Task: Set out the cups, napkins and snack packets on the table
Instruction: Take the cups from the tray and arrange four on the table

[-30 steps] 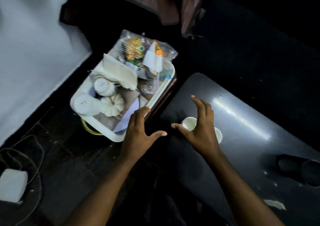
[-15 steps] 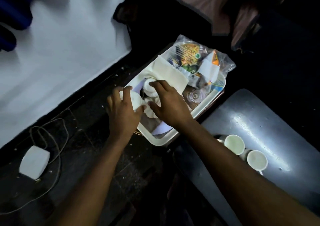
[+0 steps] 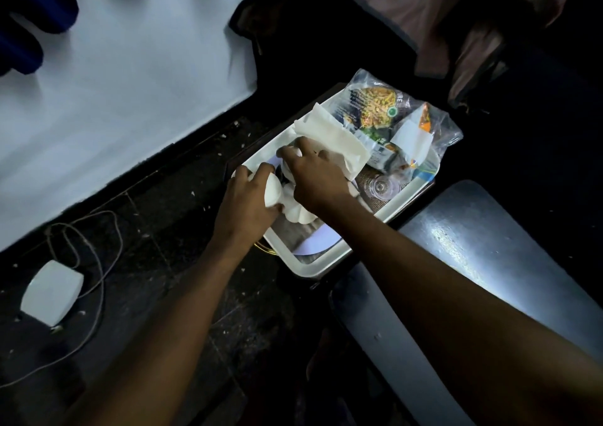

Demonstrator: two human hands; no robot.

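So far both grips are down in the tray (image 3: 329,264): left hand (image 3: 243,205) wraps a cup (image 3: 272,190), right hand (image 3: 315,177) closes on another; napkins (image 3: 329,138) and snack packets (image 3: 385,109) wait.

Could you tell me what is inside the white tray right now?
The white tray holds white cups, a folded napkin, snack packets and an upturned clear glass. The left hand and right hand cover some cups.

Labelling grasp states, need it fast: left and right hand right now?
Left hand: closed around a white cup in the tray.
Right hand: down over the other white cups; whether it grips one cannot be told.
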